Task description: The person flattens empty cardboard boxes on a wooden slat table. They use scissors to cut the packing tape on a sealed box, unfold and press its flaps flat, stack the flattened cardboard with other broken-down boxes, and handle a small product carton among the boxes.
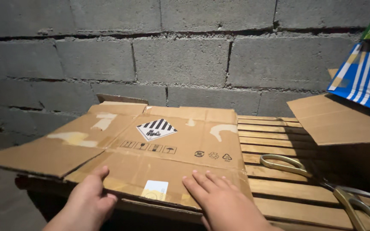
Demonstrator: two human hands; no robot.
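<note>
My hands, left [88,199] and right [221,197], lay apart, flat on the unfolded box [150,145]; scissors [322,182] waited untouched at three o'clock.

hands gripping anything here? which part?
Nothing gripped. Left hand and right hand rest flat on the near flap of the flattened cardboard box.

Brass-handled scissors [322,182] are laid on the slatted wooden bench [275,188]. A blue striped box [362,75] is seen against the grey block wall [172,51].
</note>
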